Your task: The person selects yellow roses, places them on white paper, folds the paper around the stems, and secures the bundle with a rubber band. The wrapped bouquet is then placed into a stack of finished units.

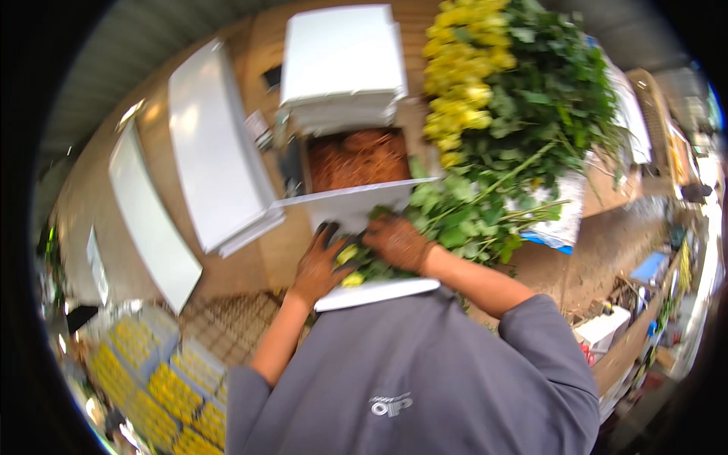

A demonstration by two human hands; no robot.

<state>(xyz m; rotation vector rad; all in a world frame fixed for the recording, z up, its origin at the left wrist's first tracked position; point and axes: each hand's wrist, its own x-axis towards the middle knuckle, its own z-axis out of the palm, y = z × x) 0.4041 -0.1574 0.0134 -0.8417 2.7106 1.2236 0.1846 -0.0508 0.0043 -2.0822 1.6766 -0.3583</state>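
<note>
My left hand point(321, 267), in a brown glove with dark fingertips, spreads its fingers over a few yellow roses point(348, 267) and the left part of a white sheet. My right hand point(398, 243), gloved alike, curls over green rose leaves point(382, 268); its grip is blurred and partly hidden. The roses lie between a raised far flap of the white sheet point(364, 202) and its near edge point(378, 293) against my shirt. Leafy cut stems point(460, 216) lie just right of my right hand.
Beyond the sheet stand a box of reddish-brown material point(358, 159) and a white stack point(344, 54). Stacked white sheets point(219, 148) and another white sheet point(151, 216) lie left. A pile of yellow roses point(460, 74) fills the back right. Packed yellow bundles point(170, 392) stand lower left.
</note>
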